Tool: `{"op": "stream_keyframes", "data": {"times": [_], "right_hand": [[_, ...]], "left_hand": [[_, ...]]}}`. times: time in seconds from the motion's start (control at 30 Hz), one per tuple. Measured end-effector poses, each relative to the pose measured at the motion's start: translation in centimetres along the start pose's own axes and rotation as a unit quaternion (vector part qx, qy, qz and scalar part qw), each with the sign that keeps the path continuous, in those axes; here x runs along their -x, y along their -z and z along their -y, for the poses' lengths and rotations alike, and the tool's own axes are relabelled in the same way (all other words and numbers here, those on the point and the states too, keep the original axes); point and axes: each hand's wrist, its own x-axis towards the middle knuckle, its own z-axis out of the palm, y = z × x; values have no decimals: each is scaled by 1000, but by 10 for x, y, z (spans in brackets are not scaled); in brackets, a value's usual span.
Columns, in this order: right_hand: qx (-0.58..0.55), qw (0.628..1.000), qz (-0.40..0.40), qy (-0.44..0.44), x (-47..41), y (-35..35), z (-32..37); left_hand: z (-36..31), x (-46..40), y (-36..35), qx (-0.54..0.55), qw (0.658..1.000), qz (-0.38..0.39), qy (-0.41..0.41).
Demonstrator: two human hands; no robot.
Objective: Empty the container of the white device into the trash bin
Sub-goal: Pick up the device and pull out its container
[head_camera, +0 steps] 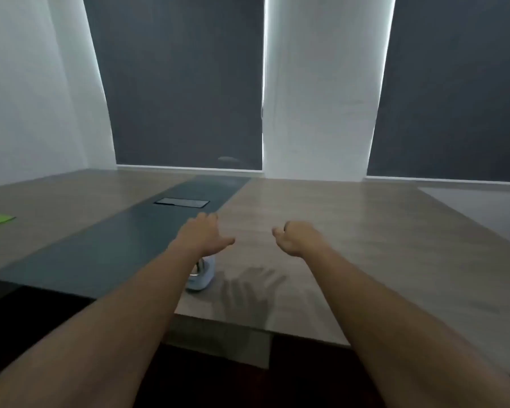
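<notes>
Not started: white device sits on tabletop near its front edge, half hidden under left forearm. Left hand and right hand hover above, loosely open, each grip empty. No trash bin visible

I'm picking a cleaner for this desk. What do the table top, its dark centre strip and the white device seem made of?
Table top: wood-look laminate, matte, faint grain lines. Dark centre strip: smooth dark panel, possibly laminate or glass, slight sheen. White device: seems glossy white plastic with a shiny part; mostly hidden by the left forearm.
</notes>
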Motion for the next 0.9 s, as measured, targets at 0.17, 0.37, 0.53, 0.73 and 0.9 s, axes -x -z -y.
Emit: {"op": "stream_keyframes", "data": {"times": [0.17,0.37,0.53,0.73,0.9], "right_hand": [[-77,997,-9,29,15,-35,28],[-211,977,-7,9,14,-54,33],[-393,902,155,-86,18,-49,34],[-467,845,234,-110,28,-42,24],[-511,820,228,-122,31,-40,3]], "left_hand": [[37,23,-33,111,987,-20,115],[47,30,-61,299,926,-100,209],[46,21,-63,463,849,-77,244],[15,20,-64,564,789,-20,245],[-26,13,-62,604,769,14,210]]}}
